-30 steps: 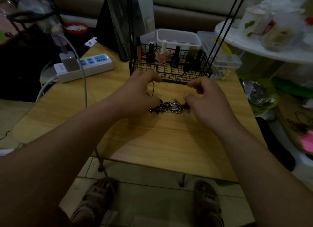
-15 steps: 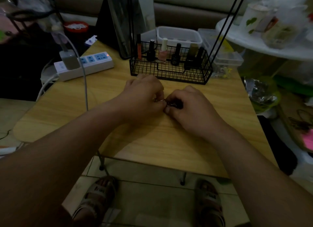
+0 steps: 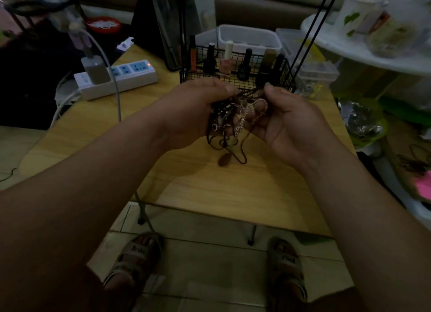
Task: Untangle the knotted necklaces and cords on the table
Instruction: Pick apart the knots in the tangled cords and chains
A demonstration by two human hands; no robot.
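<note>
Progress: early stage. You hold the tangle (image 3: 229, 123) raised over the middle of the table (image 3: 233, 190), toward its far edge. Your left hand (image 3: 193, 111) grips the dark bulk of it. Your right hand (image 3: 289, 120) pinches a brown cord (image 3: 250, 93) at the top, with a silver chain (image 3: 242, 120) draped over its curled fingers. A pendant (image 3: 224, 160) and loose loops hang beneath. No strand lies separated on the table. Judgement: nearly all the untangling is left to do.
</note>
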